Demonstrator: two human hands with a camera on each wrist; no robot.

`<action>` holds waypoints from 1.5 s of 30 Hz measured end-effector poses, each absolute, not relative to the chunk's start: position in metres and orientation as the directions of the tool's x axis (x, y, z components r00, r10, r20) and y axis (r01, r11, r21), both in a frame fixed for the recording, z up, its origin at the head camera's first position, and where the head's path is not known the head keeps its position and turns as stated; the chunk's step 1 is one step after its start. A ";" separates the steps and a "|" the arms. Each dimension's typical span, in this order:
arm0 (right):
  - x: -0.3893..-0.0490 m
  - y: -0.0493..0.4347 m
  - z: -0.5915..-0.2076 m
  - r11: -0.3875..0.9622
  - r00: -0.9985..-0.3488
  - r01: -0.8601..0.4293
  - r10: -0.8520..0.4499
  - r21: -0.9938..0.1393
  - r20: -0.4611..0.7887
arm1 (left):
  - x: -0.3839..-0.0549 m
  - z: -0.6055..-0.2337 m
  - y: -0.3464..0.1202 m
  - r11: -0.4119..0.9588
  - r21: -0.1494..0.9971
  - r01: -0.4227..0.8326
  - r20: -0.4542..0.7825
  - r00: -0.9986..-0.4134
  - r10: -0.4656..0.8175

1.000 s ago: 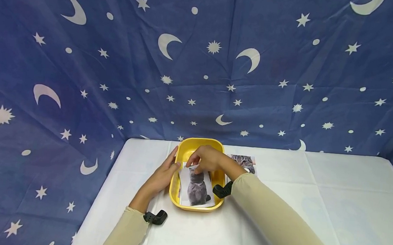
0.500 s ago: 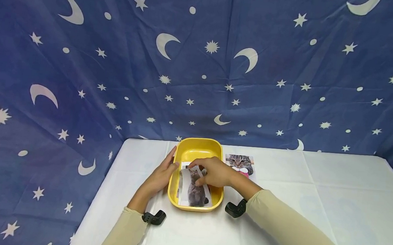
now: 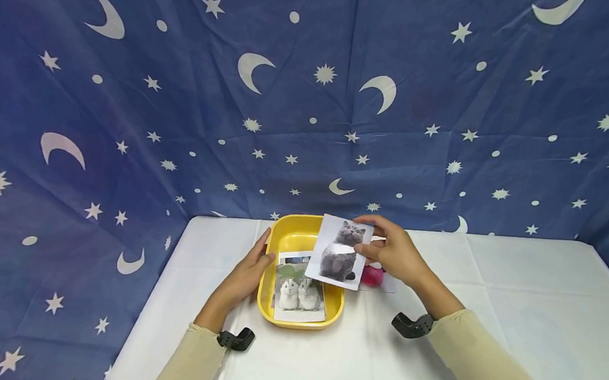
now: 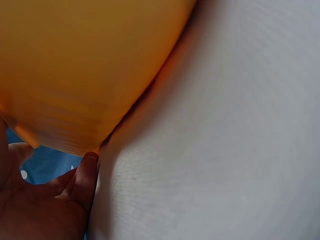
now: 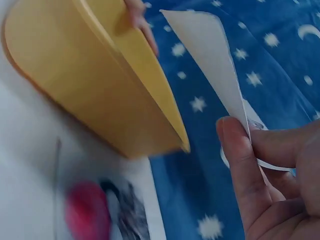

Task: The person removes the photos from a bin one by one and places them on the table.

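Note:
My right hand (image 3: 393,253) pinches a photo card of a grey cat (image 3: 340,249) between thumb and fingers, above the right rim of a yellow plastic tub (image 3: 262,291). In the right wrist view, the card's white back (image 5: 207,55) faces the camera; whether a second card lies behind it, I cannot tell. My left hand (image 3: 244,278) holds the tub's left side, its thumb at the rim and fingers along the outer wall. Inside the tub, a photo card of two white furry animals (image 3: 298,300) lies on other cards, mostly covered.
Right of the tub, a tabby cat picture with a pink-red patch (image 3: 373,276) lies on the white-covered table (image 3: 487,324), partly hidden by my right hand and its card. A blue star-and-moon cloth (image 3: 306,172) hangs behind the table and at its left.
My right hand has lifted the grey cat card out of the tub and carried it up and rightward. The white animals' card beneath is now uncovered. My left hand stays at the tub.

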State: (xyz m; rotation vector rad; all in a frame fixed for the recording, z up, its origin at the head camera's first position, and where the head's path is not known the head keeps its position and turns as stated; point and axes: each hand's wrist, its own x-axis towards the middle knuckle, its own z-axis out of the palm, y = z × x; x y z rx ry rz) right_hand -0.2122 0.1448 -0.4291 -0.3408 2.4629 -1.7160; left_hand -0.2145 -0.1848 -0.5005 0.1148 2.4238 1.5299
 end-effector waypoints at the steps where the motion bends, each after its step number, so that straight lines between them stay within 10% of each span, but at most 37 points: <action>1: -0.214 0.153 -0.428 0.316 -0.973 -0.104 -0.230 -0.943 0.030 | -0.214 -0.500 -0.185 0.437 0.896 -0.081 -0.188 -0.960 0.209; 21: -0.212 0.287 -0.469 0.518 -0.997 -0.045 -0.074 -0.854 0.008 | -0.214 -0.501 -0.186 0.444 0.893 -0.077 -0.185 -0.961 0.207; 45: -0.224 0.314 -0.499 0.682 -0.991 -0.042 -0.122 -0.730 -0.058 | -0.216 -0.500 -0.184 0.451 0.888 -0.092 -0.200 -0.960 0.197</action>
